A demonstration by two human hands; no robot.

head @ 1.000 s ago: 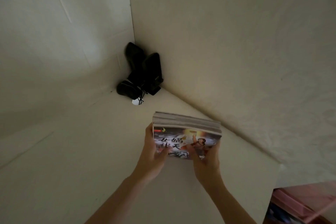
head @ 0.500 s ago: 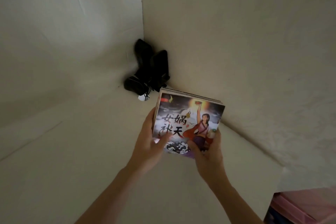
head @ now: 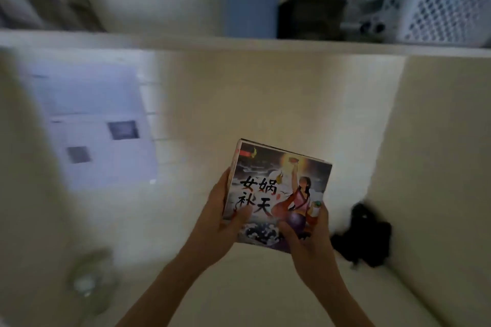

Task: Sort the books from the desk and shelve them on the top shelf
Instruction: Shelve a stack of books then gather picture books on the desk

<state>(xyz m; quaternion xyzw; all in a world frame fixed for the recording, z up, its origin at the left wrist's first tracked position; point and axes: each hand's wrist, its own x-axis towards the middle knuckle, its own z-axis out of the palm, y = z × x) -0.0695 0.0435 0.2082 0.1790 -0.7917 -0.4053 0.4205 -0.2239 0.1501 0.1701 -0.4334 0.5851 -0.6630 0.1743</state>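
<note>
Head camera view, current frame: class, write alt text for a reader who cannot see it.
Two bare hands, left hand and right hand, grip a small stack of illustrated picture books, colourful cover facing the camera, inside a cream shelf compartment. A blurred black object sits in the right corner; above, a white perforated plastic basket stands on the upper shelf.

1. The whole shot is smeared with motion blur, so the papers on the left wall are unreadable, just grey squares.
2. The dark lump in the right corner is too blurry to identify.
3. The clear roundish thing at lower left is a smudge, can't tell what.
4. The white basket up top runs off the right edge.
5. The left hand and right hand cover the lower corners of the book stack, and the books behind the front cover are hidden.
</note>
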